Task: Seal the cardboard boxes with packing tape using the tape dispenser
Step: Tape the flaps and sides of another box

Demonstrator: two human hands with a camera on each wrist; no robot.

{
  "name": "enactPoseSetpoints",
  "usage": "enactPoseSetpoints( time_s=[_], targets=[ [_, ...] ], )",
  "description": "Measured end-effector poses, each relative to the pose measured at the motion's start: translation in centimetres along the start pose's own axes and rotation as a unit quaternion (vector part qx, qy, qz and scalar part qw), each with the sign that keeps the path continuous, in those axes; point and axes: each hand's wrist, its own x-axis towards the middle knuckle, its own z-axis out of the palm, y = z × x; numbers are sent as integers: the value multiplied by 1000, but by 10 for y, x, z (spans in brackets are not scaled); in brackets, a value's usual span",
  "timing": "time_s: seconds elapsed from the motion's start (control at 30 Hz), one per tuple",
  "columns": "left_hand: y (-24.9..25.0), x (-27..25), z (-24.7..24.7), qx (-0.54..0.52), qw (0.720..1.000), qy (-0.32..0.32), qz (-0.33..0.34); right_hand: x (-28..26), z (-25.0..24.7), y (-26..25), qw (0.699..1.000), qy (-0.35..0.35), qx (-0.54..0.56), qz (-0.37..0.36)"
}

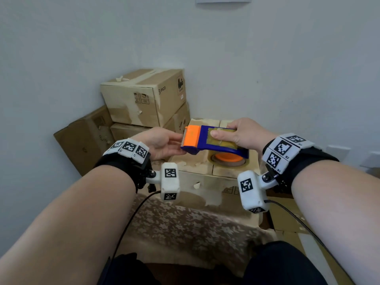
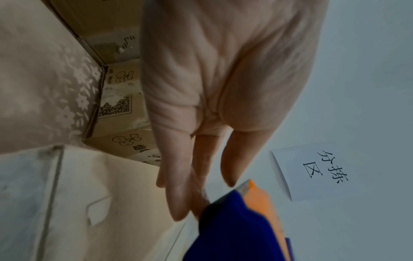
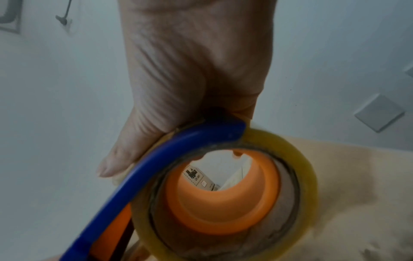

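A blue tape dispenser (image 1: 213, 144) with an orange front end and a yellowish tape roll (image 1: 228, 159) hangs just above a worn cardboard box (image 1: 195, 167). My right hand (image 1: 226, 131) grips the dispenser over its top, thumb pressed on the tape. In the right wrist view this hand (image 3: 156, 141) wraps the blue frame (image 3: 178, 146) over the roll (image 3: 290, 155). My left hand (image 1: 182, 144) lies palm up at the orange end, thumb by the serrated blade and fingers underneath. In the left wrist view its fingers (image 2: 178, 194) reach under the blue body (image 2: 234, 229).
The box stands on a table with a floral cloth (image 1: 185, 223). Taped cartons (image 1: 144, 95) are stacked in the corner behind, beside a leaning flat carton (image 1: 86, 136). A paper sign (image 2: 312, 173) hangs on the wall. Wall plates (image 1: 337, 151) sit at right.
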Motion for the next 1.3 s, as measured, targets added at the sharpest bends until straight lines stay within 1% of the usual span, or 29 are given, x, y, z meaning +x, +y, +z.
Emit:
enactPoseSetpoints(
  time_s=[0.1, 0.17, 0.23, 0.3, 0.33, 0.4, 0.47, 0.6, 0.7, 0.9, 1.13, 1.17, 1.23, 1.3],
  targets=[
    [-4, -2, 1, 12, 1000, -8, 3, 1, 2, 2, 1000, -12, 11, 14],
    [-6, -5, 4, 31, 999, -1, 14, 0, 3, 1, 999, -28, 20, 18],
    [-6, -6, 4, 53, 998, 28, 22, -4, 4, 0, 996, -66, 56, 15],
    [-7, -8, 1, 75, 995, 63, 29, -8, 5, -2, 986, -117, 120, 18],
    [-7, -9, -1, 86, 993, 71, 34, -10, 5, -3, 980, -135, 145, 19],
    [-7, -10, -4, 103, 991, 76, 43, -11, 6, -3, 974, -147, 172, 16],
    [-7, -11, -5, 97, 990, 82, 59, -11, 8, -3, 975, -117, 189, 12],
    [-7, -12, -3, 111, 982, 117, 93, -9, 13, -8, 974, 7, 224, 13],
    [-6, -13, -1, 127, 977, 138, 105, -13, 15, -15, 971, 52, 233, 28],
    [-6, -12, 1, 180, 965, 160, 105, -23, 7, -18, 979, 38, 195, 45],
    [-6, -13, 14, 245, 947, 175, 109, -33, -2, -19, 986, 30, 160, 44],
    [-6, -13, 11, 263, 940, 188, 108, -35, -5, -18, 986, 33, 157, 45],
    [-6, -16, 1, 312, 917, 225, 105, -39, -15, -12, 987, 41, 148, 54],
    [-8, -20, -7, 358, 898, 236, 100, -43, -25, -5, 987, 51, 138, 69]
  ],
)
